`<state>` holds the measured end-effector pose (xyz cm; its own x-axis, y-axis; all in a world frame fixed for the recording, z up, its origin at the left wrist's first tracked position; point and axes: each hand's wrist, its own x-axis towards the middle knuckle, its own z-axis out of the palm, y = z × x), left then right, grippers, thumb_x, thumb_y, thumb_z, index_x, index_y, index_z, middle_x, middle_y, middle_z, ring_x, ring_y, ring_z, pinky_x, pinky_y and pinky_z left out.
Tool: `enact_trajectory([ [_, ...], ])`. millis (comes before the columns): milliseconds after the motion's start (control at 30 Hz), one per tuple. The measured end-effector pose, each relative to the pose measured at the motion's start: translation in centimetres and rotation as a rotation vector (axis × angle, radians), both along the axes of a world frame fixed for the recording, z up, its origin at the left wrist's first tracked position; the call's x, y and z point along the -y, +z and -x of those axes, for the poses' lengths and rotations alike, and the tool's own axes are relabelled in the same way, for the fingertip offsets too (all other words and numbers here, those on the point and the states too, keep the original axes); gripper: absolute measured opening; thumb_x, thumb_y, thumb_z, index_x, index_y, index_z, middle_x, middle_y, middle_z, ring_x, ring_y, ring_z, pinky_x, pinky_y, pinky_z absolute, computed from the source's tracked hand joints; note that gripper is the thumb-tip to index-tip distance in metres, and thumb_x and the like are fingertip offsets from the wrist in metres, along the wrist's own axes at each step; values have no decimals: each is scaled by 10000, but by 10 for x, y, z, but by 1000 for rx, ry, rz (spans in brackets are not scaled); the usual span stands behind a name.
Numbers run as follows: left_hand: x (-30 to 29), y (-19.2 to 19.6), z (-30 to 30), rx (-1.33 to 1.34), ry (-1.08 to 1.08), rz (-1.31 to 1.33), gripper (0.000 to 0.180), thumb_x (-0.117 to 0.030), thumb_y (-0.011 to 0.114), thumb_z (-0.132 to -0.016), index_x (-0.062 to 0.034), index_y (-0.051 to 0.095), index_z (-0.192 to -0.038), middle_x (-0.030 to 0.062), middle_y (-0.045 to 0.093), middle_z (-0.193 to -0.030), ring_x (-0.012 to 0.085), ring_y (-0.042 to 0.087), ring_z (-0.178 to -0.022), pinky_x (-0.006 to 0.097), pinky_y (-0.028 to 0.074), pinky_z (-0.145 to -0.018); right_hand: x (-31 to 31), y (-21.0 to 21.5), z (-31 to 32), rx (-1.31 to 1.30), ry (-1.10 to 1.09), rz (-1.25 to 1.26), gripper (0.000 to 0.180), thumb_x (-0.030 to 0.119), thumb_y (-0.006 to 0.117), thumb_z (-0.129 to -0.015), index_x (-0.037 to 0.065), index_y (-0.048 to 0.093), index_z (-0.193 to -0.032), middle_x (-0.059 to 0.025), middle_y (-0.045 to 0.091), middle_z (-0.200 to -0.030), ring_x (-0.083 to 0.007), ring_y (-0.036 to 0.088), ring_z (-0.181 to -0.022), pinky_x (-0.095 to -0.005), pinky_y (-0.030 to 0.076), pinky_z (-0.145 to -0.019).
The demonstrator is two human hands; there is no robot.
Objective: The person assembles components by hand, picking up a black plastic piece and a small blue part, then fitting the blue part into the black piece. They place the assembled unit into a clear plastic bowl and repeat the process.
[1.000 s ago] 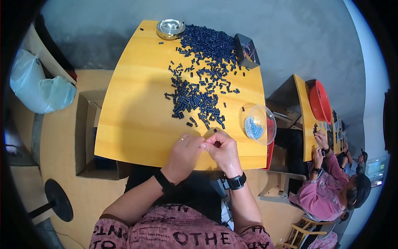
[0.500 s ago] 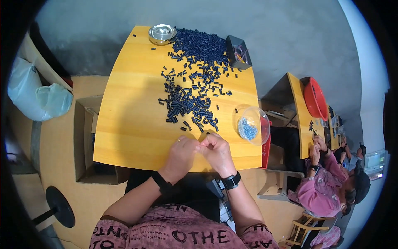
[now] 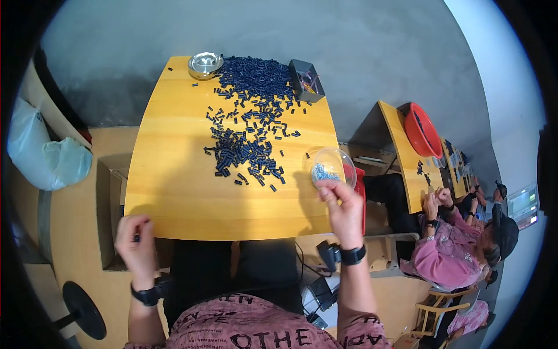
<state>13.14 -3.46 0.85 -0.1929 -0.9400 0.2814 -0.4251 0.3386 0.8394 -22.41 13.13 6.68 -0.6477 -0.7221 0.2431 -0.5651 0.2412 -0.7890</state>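
My left hand (image 3: 135, 243) is at the table's left front corner, above the cardboard box. Its fingers curl round a small black cylindrical piece (image 3: 136, 238). On the other side, my right hand (image 3: 344, 210) has thumb and forefinger pinched at the near rim of a clear plastic bowl (image 3: 342, 157). Whether a small part is between those fingertips is too fine to see. Small bluish-silver parts (image 3: 323, 173) lie in the bowl. A loose heap of small black cylindrical pieces (image 3: 241, 152) spreads over the middle of the yellow table (image 3: 174, 198), joining a larger pile (image 3: 256, 75) at the back.
A shiny metal bowl (image 3: 204, 65) and a dark tray (image 3: 308, 81) with tools flank the far pile. The cardboard box (image 3: 108, 232) stands open beside the table's left edge. At right, a co-worker in pink (image 3: 444, 250) sits at another table with a red basin (image 3: 423, 131).
My hands, together at the table's front edge before, have parted. The left went out past the left corner with a black piece; the right went to the clear bowl. The view has shifted slightly.
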Motion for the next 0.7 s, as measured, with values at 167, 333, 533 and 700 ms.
enact_trajectory([
  [167,24,-49,-89,-6,149,-104,196,104,565,-847,22,629,-1013,75,595,-1061,154,581,-939,257,461,-828,9,14,67,-375,45,-213,65,18,674,-787,-16,688,-840,-202,668,-798,-349,672,-757,-373,529,-674],
  [333,24,-28,-74,-19,127,-58,226,81,582,-836,19,631,-1047,96,600,-1100,177,580,-999,276,457,-874,36,-15,104,-472,146,-296,57,38,663,-765,-14,685,-761,-208,663,-760,-371,663,-747,-407,529,-679],
  [533,17,15,26,18,-93,51,159,79,611,-799,9,658,-934,99,645,-931,204,610,-868,265,466,-688,46,-42,114,-618,52,-497,81,96,685,-772,19,705,-786,-210,669,-776,-378,658,-761,-451,529,-713],
  [700,15,14,94,-14,-309,34,160,59,639,-767,-9,668,-908,124,638,-870,291,606,-827,328,485,-693,54,-43,109,-612,-2,-567,82,120,688,-777,41,708,-789,-199,677,-790,-359,662,-792,-447,529,-713],
])
